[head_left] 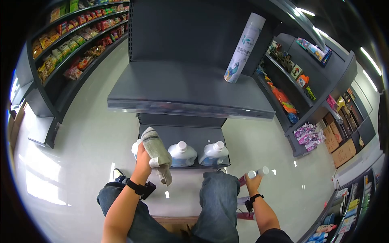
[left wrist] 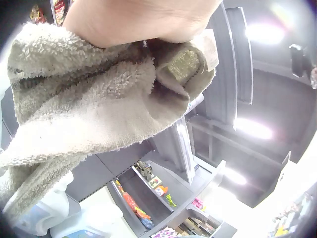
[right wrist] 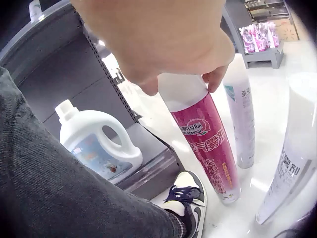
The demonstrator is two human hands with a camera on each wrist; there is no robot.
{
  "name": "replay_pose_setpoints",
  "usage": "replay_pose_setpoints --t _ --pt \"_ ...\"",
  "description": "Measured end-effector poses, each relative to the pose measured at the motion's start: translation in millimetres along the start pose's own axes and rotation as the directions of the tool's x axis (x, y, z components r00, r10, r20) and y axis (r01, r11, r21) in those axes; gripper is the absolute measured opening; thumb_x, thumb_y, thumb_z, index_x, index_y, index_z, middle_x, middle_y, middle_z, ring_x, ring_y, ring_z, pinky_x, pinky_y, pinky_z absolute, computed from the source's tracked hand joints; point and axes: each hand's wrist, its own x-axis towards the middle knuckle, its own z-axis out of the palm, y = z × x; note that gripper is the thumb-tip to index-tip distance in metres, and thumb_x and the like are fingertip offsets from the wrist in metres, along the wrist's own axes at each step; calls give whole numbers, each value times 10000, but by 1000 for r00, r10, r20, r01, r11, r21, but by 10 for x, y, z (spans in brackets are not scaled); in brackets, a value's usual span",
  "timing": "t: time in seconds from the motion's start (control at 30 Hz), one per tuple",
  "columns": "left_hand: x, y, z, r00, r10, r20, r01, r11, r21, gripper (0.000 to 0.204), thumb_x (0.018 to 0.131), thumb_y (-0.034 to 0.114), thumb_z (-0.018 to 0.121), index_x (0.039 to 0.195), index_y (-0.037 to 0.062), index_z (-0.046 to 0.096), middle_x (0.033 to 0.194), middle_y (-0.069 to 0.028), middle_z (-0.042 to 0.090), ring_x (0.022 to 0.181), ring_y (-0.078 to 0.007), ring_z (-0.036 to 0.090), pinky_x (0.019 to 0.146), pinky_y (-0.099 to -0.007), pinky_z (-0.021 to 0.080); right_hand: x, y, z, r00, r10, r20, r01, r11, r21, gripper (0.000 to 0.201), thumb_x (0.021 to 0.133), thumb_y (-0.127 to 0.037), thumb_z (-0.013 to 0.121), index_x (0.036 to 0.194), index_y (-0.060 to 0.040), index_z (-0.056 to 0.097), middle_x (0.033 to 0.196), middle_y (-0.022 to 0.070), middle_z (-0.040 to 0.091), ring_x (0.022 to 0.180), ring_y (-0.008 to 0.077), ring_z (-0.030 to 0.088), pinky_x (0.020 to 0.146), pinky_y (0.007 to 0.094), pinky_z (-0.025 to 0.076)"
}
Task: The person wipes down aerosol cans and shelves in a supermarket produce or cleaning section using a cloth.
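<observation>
My left hand (head_left: pixel 142 163) grips a folded grey terry towel (head_left: pixel 157 150) with a dark stripe, raised in front of the low shelf. In the left wrist view the towel (left wrist: pixel 99 99) hangs in loose folds below the hand. Down to the right, my right hand (head_left: pixel 253 184) holds a pink aerosol can (right wrist: pixel 210 146) by its white cap, thumb and fingers on either side. The can is nearly upright, slightly tilted in the right wrist view. Two white aerosol cans, one close behind (right wrist: pixel 242 111) and another to the right (right wrist: pixel 292 163), stand on the floor.
A white aerosol can (head_left: pixel 244 48) stands on the grey upper shelf (head_left: pixel 174 83). Below, white detergent jugs (head_left: pixel 182 154) line the bottom shelf's front edge. Snack shelves (head_left: pixel 77 44) rise at left, more stocked shelving (head_left: pixel 291 85) at right. My knees flank the floor space.
</observation>
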Motion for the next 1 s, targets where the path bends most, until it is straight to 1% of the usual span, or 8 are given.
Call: replay_pose_setpoints --t 0.2,0.37,0.43,0.6,0.67,0.8,0.9,1.0 --pt "7 -42 0 998 -49 50 50 999 -6 322 941 162 581 1240 45 596 1113 -86 670 989 -198 679 858 -337 556 -122 216 205 974 214 78 -212 977 -37 730 679 -415 908 1072 125 616 1129 322 585 1067 477 580 945 511 496" --pt "66 -111 -71 989 -118 89 130 982 -140 312 944 151 579 1241 54 596 1098 -80 669 990 -205 683 864 -347 562 -35 234 168 971 218 94 -208 972 -106 707 670 -349 909 1100 121 602 1088 315 625 1022 471 617 918 515 519" --pt "58 -85 -33 988 -122 97 136 978 -155 307 946 147 577 1238 57 597 1099 -80 669 993 -209 684 867 -353 566 -1 205 108 942 281 182 -271 959 -79 745 714 -264 855 1274 82 506 1200 320 574 1138 495 581 1000 519 492" --pt "103 -70 15 959 -253 126 282 883 -374 231 978 160 569 1180 55 605 1050 -82 680 939 -221 707 800 -379 600 152 333 72 918 264 296 -244 964 -106 698 716 -179 799 1283 83 488 1232 342 601 1155 510 597 1020 521 491" --pt "105 -10 45 958 -255 134 288 860 -421 216 982 160 569 1164 51 607 1031 -81 682 918 -219 712 776 -376 603 209 298 19 900 267 345 -244 963 -111 637 689 -141 818 1204 116 546 1151 331 670 1110 454 672 960 463 548" --pt "133 8 100 965 -219 146 263 819 -510 190 989 153 564 1134 39 610 1005 -82 686 883 -216 719 739 -369 609 364 271 -58 892 205 402 -154 976 -155 629 704 -131 801 1224 115 546 1195 324 660 1151 441 658 983 445 536" --pt "91 108 123 970 -211 120 242 866 -438 178 980 119 575 1134 37 608 1013 -86 686 887 -211 717 744 -368 607 331 318 -43 842 279 462 -231 960 -157 637 715 -105 776 1262 113 532 1249 319 639 1189 419 643 1002 440 520" --pt "7 299 193 963 -269 28 260 894 -366 190 964 78 590 1146 29 612 1024 -91 695 888 -207 718 761 -366 607 367 457 80 901 145 408 -121 989 -84 549 728 -133 762 1200 92 594 1148 276 699 1087 422 688 956 440 541"
